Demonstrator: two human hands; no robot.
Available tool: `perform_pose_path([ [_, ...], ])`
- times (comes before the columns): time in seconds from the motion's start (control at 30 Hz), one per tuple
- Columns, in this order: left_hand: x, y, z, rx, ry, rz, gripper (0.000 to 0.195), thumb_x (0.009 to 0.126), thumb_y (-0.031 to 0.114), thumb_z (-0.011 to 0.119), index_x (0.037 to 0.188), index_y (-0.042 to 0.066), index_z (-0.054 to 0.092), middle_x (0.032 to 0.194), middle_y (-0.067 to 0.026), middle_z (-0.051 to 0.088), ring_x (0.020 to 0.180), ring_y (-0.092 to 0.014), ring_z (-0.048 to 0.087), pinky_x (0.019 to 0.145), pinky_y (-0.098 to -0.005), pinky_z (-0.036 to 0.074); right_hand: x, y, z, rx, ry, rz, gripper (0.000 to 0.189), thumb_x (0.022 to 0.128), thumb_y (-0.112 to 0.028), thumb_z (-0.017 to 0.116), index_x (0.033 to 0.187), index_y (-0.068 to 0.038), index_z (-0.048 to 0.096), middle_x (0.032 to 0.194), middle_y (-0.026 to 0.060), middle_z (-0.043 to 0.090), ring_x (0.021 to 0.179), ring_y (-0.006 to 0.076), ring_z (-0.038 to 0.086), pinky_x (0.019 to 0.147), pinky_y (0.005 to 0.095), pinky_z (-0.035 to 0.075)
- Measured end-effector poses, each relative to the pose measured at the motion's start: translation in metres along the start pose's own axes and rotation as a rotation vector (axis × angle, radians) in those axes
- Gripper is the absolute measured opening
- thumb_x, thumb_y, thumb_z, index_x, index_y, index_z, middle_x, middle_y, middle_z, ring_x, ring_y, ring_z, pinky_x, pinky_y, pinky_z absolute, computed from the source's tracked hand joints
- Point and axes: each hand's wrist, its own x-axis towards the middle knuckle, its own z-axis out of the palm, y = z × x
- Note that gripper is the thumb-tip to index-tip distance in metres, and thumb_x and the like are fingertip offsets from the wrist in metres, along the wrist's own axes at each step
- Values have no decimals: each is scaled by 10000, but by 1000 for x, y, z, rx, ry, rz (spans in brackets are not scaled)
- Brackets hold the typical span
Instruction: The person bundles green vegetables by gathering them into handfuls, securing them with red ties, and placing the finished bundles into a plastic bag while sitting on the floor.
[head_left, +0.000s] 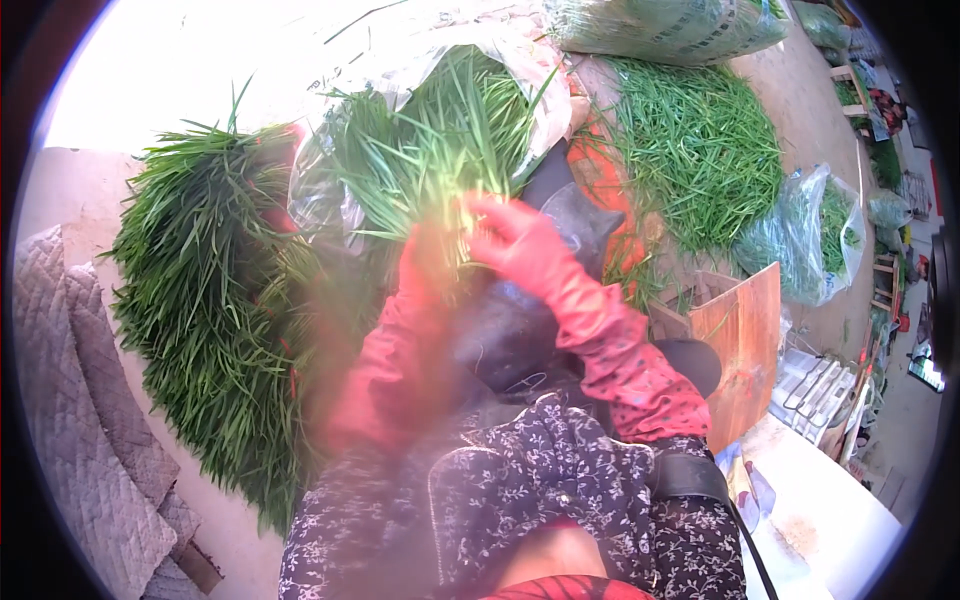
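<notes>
Both my hands wear red rubber gloves and meet at a bunch of green Chinese chives in front of my lap. My left hand grips the stem end from the left, partly lost in a blurred smear. On the other side, my right hand curls its fingers around the stems. The leaves fan away from me over an open clear plastic bag, which is stuffed with more chives. A long heap of chive bunches lies to my left, with red ties showing among the leaves.
Loose green leaves cover the floor at right, below a full plastic sack. A clear bag of greens stands near a wooden board. Grey quilted cloth lies at far left. Crates and bags line the far right.
</notes>
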Motion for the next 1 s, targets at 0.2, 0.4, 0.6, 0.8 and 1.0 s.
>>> perform_pose_path([
  [0.2,-3,1,30,8,259,-16,704,828,491,583,1334,26,430,1325,-169,487,1198,-344,477,1048,-487,329,76,97,-40,384,-109,686,676,870,-576,506,1129,47,554,1023,137,637,817,168,619,697,295,495],
  [0.4,-1,-4,4,55,301,-46,671,809,428,624,1333,54,435,1319,-170,491,1186,-353,486,1042,-494,343,103,110,3,118,-134,527,782,789,-625,587,1193,43,553,1135,176,617,1030,267,592,913,351,412],
  [0.6,0,4,-27,-83,184,-117,556,799,327,631,1275,72,498,1210,-158,579,1083,-332,567,971,-477,426,93,121,25,707,-447,622,643,791,-500,678,1199,-14,577,1170,91,611,1070,176,555,943,320,404],
  [0.8,10,2,-52,14,276,-101,469,813,264,611,1216,36,532,1189,-146,592,1079,-322,568,981,-471,418,80,108,54,614,-247,369,548,698,-216,786,1160,-12,574,1049,98,649,964,198,601,869,329,465],
  [1.0,9,17,-30,147,171,-123,517,849,379,598,1236,47,515,1175,-138,598,1052,-298,589,938,-457,460,73,81,41,785,-189,530,376,734,-46,695,1087,37,593,964,126,664,840,230,653,769,340,523],
])
